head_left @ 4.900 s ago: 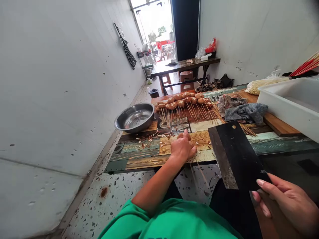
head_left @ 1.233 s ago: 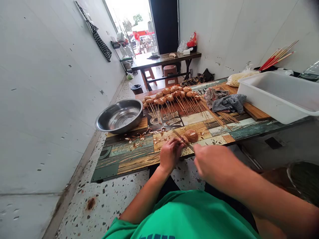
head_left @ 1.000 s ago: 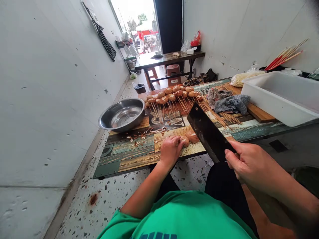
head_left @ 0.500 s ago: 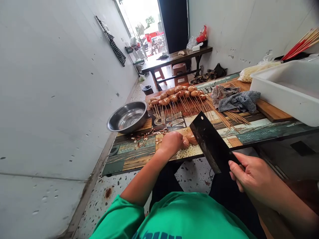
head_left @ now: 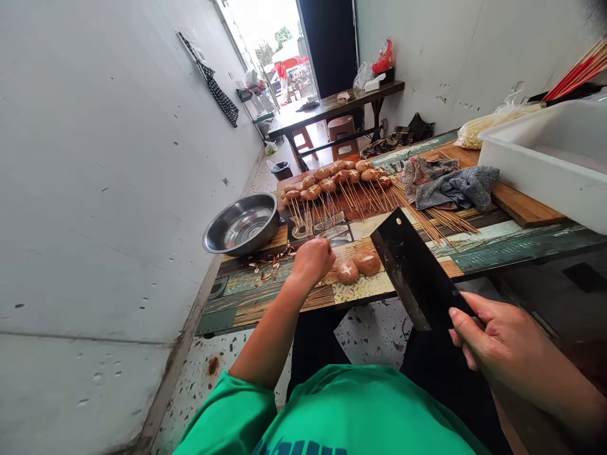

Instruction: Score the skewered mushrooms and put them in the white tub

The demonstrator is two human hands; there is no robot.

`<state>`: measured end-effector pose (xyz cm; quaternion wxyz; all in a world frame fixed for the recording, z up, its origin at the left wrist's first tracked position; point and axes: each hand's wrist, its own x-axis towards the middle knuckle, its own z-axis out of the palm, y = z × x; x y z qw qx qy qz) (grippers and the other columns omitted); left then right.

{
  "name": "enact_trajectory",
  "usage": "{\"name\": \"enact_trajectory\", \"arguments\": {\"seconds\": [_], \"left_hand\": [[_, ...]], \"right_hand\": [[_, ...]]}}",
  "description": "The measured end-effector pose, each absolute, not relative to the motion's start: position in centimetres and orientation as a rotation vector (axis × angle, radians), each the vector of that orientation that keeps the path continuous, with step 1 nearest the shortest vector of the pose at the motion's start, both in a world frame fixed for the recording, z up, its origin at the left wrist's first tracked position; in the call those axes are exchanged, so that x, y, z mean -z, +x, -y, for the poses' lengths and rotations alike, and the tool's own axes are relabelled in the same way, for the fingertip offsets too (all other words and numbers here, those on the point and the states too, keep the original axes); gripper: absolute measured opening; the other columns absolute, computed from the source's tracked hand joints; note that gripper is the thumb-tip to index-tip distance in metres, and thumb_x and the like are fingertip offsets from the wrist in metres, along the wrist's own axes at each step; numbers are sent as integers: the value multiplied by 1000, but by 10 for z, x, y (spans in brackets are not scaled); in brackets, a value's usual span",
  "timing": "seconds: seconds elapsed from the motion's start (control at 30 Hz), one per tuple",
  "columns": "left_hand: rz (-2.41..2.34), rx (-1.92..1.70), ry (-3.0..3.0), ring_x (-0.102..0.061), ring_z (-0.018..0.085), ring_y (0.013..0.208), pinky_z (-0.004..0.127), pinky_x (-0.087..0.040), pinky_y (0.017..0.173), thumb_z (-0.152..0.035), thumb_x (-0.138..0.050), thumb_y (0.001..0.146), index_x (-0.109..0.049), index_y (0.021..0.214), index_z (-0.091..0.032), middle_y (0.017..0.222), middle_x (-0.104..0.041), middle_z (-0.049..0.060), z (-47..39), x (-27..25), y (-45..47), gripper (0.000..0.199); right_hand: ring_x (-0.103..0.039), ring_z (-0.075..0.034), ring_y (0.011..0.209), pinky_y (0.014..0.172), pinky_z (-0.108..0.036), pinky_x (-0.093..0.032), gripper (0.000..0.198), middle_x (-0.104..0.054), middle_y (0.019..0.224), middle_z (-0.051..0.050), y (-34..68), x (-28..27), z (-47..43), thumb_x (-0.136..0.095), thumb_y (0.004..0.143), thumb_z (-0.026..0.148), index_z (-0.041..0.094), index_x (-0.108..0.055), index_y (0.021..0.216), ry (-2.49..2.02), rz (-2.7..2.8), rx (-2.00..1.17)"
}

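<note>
My left hand point(head_left: 312, 262) is closed over the table, its fingers curled under; whatever is in them is hidden. To its right lie two brown mushrooms side by side. The nearer mushroom point(head_left: 348, 272) has a pale star cut into its cap; the other mushroom point(head_left: 367, 263) shows a white cut on top. My right hand point(head_left: 496, 335) grips the handle of a black cleaver point(head_left: 417, 272), its broad blade tilted up to the left, off the table edge. Behind, skewered mushrooms point(head_left: 327, 185) with cut caps lie in a pile, sticks toward me.
A steel basin point(head_left: 241, 224) stands at the table's left, near pale trimmings point(head_left: 270, 268). Loose bamboo skewers point(head_left: 436, 224), grey cloths point(head_left: 458, 188), a wooden board point(head_left: 526, 205) and a white plastic tub point(head_left: 545, 167) occupy the right side. A wall runs along the left.
My left hand has moved left, away from the mushrooms, uncovering the star-cut cap. The cleaver and my right hand have shifted slightly right.
</note>
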<state>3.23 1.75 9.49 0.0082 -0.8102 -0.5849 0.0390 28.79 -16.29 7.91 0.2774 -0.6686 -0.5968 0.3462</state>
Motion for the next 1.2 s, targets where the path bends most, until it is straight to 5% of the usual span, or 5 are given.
{"name": "enact_trajectory", "arguments": {"seconds": [0.17,0.3,0.4,0.57,1.2], "left_hand": [[2031,-85,-2271,-71,32,101,37,-56,83,-24,-53,97,-77,101,-12,103,-75,17,-27,-101,5,26],[1891,169,-2443,-68,27,115,37,-53,98,-4,-46,93,-71,122,-16,125,-71,12,-15,-89,14,40],[1712,426,-2720,-62,24,125,36,-47,108,-15,-53,98,-61,135,-14,136,-66,13,3,-68,39,38],[1634,486,-2850,-62,31,122,48,-42,110,-42,-68,95,-61,127,-15,129,-69,14,23,-42,65,43],[1650,549,-2972,-63,28,125,43,-45,111,-26,-78,88,-65,123,-18,132,-68,10,16,-45,56,38]], "right_hand": [[-57,-17,37,43,-30,-45,38,-61,45,-1,291,-82,160,-51,85,59,27,-49,64,-1726,1423,-1127],[-58,-16,37,37,-26,-39,42,-65,54,0,296,-72,157,-58,80,65,25,-49,69,-1686,1210,-1380],[-58,-15,39,39,-25,-38,43,-66,57,0,299,-69,155,-62,78,64,24,-49,71,-1679,1141,-1467],[-57,-13,37,42,-24,-40,45,-64,54,1,303,-71,154,-67,75,63,23,-47,68,-1659,1116,-1499],[-59,-11,42,48,-23,-41,47,-69,63,1,333,-52,156,-67,87,64,22,-49,79,-1564,1123,-1715]]}}
